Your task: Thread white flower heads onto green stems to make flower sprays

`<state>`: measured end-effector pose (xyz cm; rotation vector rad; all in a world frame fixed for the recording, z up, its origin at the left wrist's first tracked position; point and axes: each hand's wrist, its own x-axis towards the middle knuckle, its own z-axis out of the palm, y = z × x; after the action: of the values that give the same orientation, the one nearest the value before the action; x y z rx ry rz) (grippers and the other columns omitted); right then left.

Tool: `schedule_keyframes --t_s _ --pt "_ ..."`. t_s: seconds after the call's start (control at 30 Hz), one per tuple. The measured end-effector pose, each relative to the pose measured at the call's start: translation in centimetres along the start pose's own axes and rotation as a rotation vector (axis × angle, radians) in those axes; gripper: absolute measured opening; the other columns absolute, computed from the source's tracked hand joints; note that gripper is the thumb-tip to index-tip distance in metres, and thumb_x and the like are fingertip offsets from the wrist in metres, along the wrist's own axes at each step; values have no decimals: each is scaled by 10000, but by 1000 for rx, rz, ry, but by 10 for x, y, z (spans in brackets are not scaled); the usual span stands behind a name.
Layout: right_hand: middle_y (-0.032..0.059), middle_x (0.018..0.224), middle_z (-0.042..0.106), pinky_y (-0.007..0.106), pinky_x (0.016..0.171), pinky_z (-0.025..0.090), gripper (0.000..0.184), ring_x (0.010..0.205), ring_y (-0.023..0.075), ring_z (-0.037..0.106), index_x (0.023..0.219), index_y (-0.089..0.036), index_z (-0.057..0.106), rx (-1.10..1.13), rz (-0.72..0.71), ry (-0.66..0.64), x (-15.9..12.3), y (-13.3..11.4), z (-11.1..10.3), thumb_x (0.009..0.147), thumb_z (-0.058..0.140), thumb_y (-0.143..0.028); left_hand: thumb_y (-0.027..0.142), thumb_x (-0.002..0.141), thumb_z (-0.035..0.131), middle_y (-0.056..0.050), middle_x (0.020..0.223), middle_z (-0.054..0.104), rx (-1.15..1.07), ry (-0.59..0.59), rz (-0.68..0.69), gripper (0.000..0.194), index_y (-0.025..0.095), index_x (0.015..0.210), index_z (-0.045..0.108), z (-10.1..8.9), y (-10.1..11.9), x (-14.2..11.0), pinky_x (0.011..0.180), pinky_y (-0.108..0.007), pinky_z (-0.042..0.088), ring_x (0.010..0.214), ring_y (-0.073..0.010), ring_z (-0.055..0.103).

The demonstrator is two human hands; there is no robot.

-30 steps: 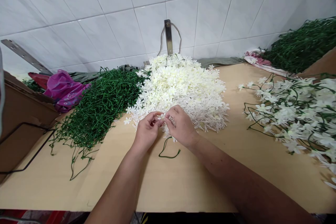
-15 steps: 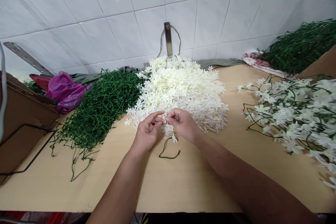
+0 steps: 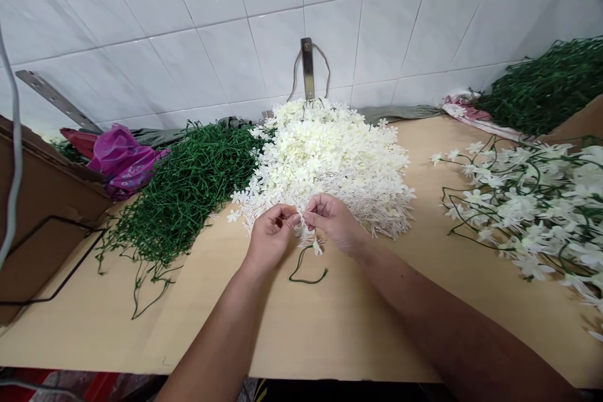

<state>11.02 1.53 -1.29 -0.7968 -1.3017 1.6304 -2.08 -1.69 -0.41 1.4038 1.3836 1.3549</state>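
Observation:
My left hand (image 3: pixel 273 232) and my right hand (image 3: pixel 332 220) meet at the front of a big heap of white artificial flowers (image 3: pixel 320 151). Thumb and fingers of both are pinched on a small white artificial flower (image 3: pixel 302 213), mostly covered by the fingertips. Just below them, a green plastic stem (image 3: pixel 306 281) with a white flower at its upper end lies on the table (image 3: pixel 348 326). Thin pale stalks stick out along the heap's front edge.
Left of the heap lies a tangle of green stems (image 3: pixel 188 188), with a purple bag (image 3: pixel 123 160) and cardboard box (image 3: pixel 47 213) beyond. Flowers on green stems (image 3: pixel 527 201) spread at right, below more green stems (image 3: pixel 551 85). A metal bracket (image 3: pixel 307 69) stands against the tiled wall.
Both hands have drawn closer together at the fingertips, and the left fingers have curled in more around the flower. The whole view has shifted slightly; the piles look unchanged.

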Motion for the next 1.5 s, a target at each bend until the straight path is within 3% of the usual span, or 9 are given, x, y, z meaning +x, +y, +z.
schedule_keyframes --t_s 0.13,0.43,0.53,0.7,0.83,0.93,1.13,1.37,1.5 --pt "-61 600 487 204 502 369 242 502 53 455 790 -169 473 -21 -31 4 -1 1 5 614 626 -236 236 653 606 18 593 536 -22 -17 -14 83 161 652 570 -3 0 -1 554 -208 350 562 -97 451" --pt "-55 552 407 215 488 310 83 507 67 366 661 -169 460 -295 -175 48 -5 -3 4 681 526 -216 312 711 554 18 603 497 -61 -139 -16 152 168 668 528 -2 -2 -3 578 -224 344 583 -105 442" --pt "-50 544 404 222 485 296 79 498 69 350 663 -167 464 -319 -217 64 -8 -13 -9 697 509 -224 300 723 540 11 611 499 112 -188 79 137 172 674 535 -4 5 -9 575 -231 329 585 -110 433" --pt "-59 514 395 223 485 294 108 486 68 361 672 -174 446 -206 -192 170 -15 -18 -31 692 513 -257 300 640 632 -9 620 539 568 -566 268 126 190 623 573 -2 22 -27 575 -253 286 610 -141 458" --pt "-51 545 439 221 511 314 123 510 64 390 669 -167 460 -149 -169 141 -19 -15 -34 679 534 -265 304 642 631 -30 706 577 882 -677 366 122 201 689 585 8 22 -32 617 -284 281 687 -182 493" --pt "-49 548 452 219 524 327 139 520 62 402 646 -166 466 -120 -145 111 -20 -14 -31 666 554 -273 215 700 553 -34 732 596 983 -672 399 27 199 697 574 11 14 -30 635 -301 285 724 -195 507" --pt "-50 539 475 221 542 345 204 523 64 430 652 -164 477 -15 -105 124 -19 -15 -33 623 616 -310 133 742 439 -26 723 568 929 -593 363 93 182 713 513 6 13 -26 659 -306 308 709 -173 483" --pt "-38 560 486 226 559 345 258 548 73 448 647 -157 493 67 -62 42 -23 -15 -27 614 640 -367 224 762 463 -7 726 534 263 -260 105 76 171 789 510 -6 14 -20 637 -249 367 681 -124 473" --pt "-34 577 487 219 526 330 244 535 70 428 657 -150 517 50 -13 -23 -26 -12 -19 631 631 -364 205 678 576 -17 743 580 17 -186 -23 173 150 842 586 -7 12 -14 663 -232 390 704 -119 504"
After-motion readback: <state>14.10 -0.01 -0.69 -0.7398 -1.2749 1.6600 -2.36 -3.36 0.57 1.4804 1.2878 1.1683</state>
